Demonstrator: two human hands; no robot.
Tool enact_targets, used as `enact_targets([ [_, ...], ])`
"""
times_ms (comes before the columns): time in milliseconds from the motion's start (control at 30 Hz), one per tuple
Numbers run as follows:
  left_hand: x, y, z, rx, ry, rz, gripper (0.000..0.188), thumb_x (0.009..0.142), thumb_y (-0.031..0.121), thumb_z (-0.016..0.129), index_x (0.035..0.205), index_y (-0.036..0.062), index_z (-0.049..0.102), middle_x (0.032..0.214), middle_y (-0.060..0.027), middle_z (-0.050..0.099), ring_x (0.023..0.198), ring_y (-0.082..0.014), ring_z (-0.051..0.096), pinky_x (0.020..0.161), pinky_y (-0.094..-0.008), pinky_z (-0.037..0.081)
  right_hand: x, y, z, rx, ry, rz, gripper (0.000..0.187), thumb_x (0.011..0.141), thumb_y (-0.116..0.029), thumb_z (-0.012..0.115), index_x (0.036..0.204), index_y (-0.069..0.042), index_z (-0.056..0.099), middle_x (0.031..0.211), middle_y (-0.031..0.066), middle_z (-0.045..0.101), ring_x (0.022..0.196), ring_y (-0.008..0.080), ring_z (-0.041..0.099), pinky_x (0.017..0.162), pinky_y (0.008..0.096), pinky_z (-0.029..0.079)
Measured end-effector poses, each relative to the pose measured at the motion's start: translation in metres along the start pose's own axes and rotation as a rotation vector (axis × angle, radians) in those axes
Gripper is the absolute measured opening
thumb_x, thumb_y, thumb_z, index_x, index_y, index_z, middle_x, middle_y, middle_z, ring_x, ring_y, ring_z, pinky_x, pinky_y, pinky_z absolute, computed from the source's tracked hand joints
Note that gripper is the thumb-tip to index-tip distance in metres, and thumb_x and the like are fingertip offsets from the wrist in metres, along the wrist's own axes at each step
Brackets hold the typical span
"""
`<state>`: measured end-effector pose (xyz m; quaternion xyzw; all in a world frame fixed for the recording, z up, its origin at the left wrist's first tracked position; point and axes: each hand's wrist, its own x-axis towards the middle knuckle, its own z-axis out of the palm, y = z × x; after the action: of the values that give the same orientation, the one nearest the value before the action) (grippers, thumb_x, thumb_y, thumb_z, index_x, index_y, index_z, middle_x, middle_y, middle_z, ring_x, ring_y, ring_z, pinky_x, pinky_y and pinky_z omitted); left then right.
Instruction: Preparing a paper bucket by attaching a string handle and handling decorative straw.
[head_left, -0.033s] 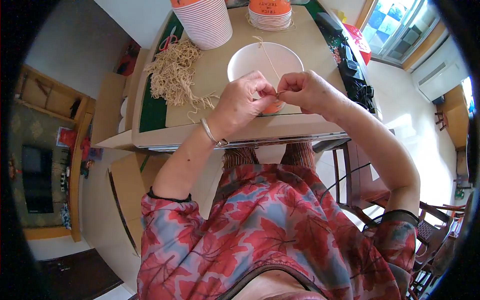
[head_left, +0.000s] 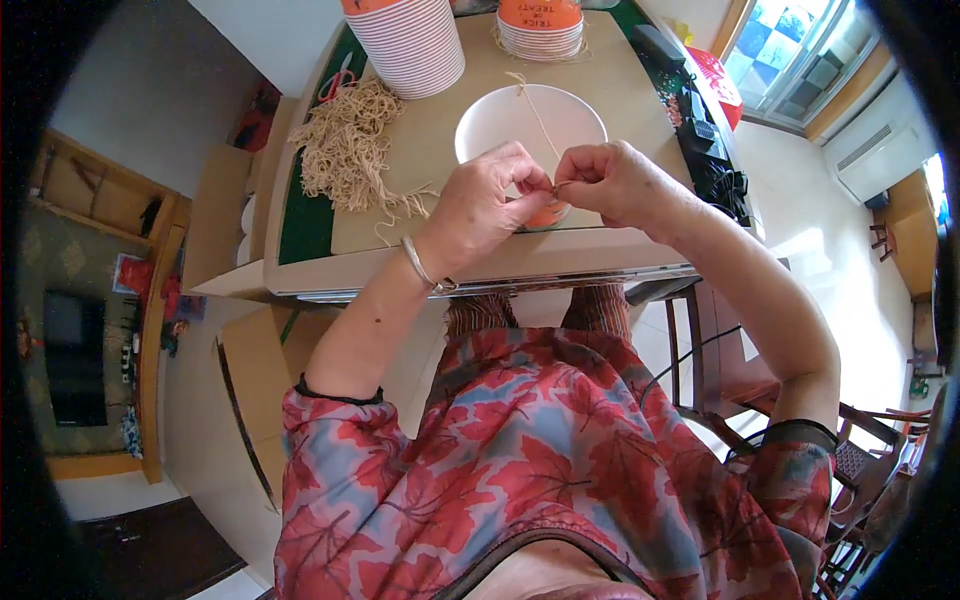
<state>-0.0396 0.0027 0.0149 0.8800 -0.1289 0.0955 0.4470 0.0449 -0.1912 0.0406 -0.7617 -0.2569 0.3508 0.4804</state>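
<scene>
A paper bucket [head_left: 490,125], white inside with some orange showing on its outer side, stands near the table's front edge. From its far rim a beige string [head_left: 540,122] runs across the opening toward my fingers. My left hand [head_left: 490,198] and my right hand [head_left: 618,188] meet over the near rim, each with thumb and forefinger pinched together on the string's near end. Fingertips hide the exact spot where the string meets the rim. Left of the bucket lies a tangled heap of cut beige strings [head_left: 345,145], a few loose ends trailing toward my left wrist.
Behind stand a tall stack of nested buckets [head_left: 415,50] and a shorter orange-and-white stack [head_left: 540,38]. Red-handled scissors [head_left: 340,82] lie beside the strings. Black devices and cables [head_left: 715,150] line the table's right edge. An open cardboard box [head_left: 215,225] sits at the left.
</scene>
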Motion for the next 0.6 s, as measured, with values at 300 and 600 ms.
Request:
enact_targets([
  [300, 0.0, 0.004, 0.005, -0.036, 0.043, 0.03, 0.008, 0.085, 0.001, 0.069, 0.093, 0.0015, 0.068, 0.091, -0.0025, 0.06, 0.087, -0.0101, 0.063, 0.066, -0.0257, 0.059, -0.001, 0.0, 0.003, 0.005, 0.02, -0.023, 0.005, 0.088, -0.014, 0.066, 0.086, -0.009, 0.065, 0.066, -0.0081, 0.051, 0.055, 0.0005, 0.04, 0.045, 0.019, 0.03],
  [600, -0.003, 0.007, 0.013, 0.008, 0.155, 0.093, 0.01, 0.083, -0.003, 0.066, 0.089, 0.0017, 0.061, 0.09, -0.0056, 0.058, 0.083, -0.0133, 0.064, 0.062, -0.0265, 0.059, -0.005, 0.003, 0.007, -0.07, 0.076, -0.108, 0.012, 0.087, -0.012, 0.069, 0.086, -0.002, 0.064, 0.074, -0.0005, 0.062, 0.07, 0.0056, 0.055, 0.062, 0.0238, 0.047],
])
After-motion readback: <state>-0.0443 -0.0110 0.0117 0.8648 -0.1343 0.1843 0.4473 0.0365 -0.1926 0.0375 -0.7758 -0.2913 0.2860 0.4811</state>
